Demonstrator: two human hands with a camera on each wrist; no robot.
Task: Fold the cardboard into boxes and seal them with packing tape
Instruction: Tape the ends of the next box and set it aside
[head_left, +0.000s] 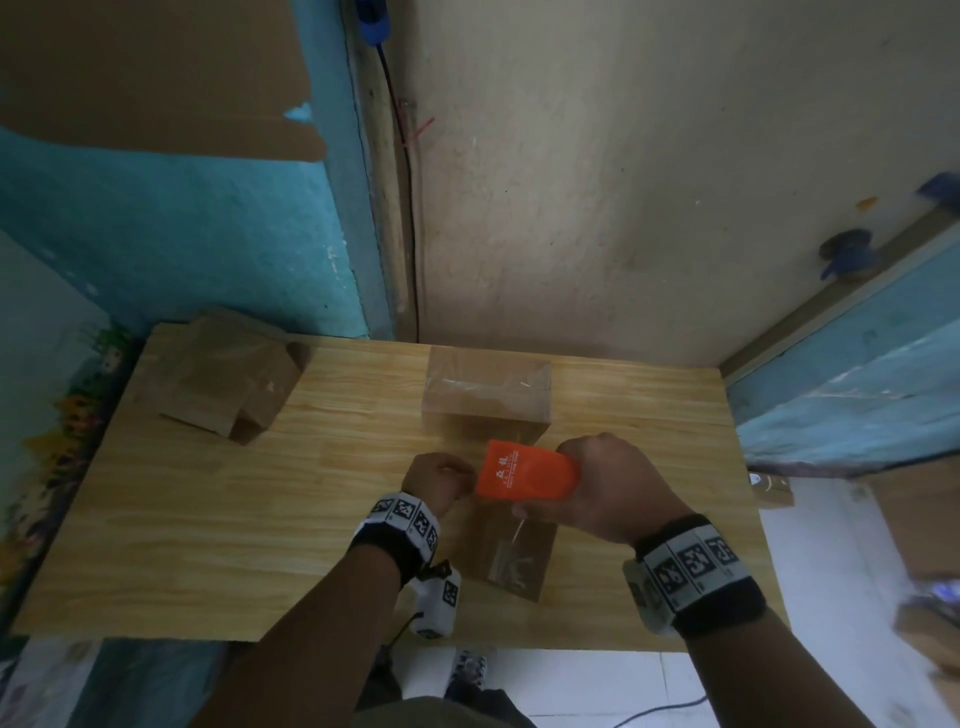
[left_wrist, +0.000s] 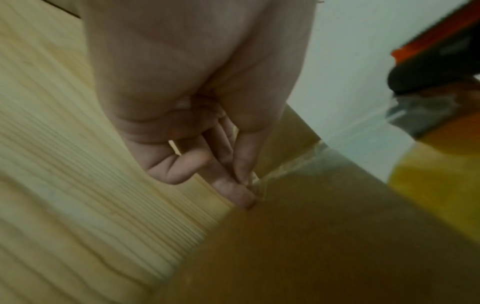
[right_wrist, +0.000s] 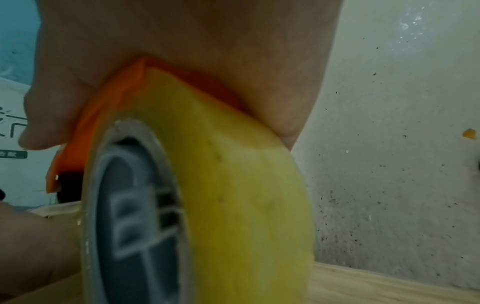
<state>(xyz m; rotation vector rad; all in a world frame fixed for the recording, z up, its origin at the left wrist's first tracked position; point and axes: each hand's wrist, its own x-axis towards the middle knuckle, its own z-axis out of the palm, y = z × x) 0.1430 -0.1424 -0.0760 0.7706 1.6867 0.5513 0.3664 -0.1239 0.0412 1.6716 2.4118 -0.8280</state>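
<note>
A small cardboard box (head_left: 511, 564) stands near the wooden table's front edge, with clear tape down its near side. My right hand (head_left: 587, 480) grips an orange tape dispenser (head_left: 527, 470) just above the box's far end. The right wrist view fills with its yellow tape roll (right_wrist: 233, 195) under the orange cover (right_wrist: 103, 127). My left hand (head_left: 452, 475) is beside the dispenser's left end. In the left wrist view its thumb and forefinger (left_wrist: 245, 191) pinch the clear tape end at the box's (left_wrist: 311, 236) edge. The box's top is hidden by both hands.
A taped box (head_left: 485, 395) stands at the back middle of the table (head_left: 208, 519). Partly folded cardboard (head_left: 228, 374) lies at the back left. More cardboard boxes (head_left: 924, 525) sit on the floor to the right. Walls close the far side.
</note>
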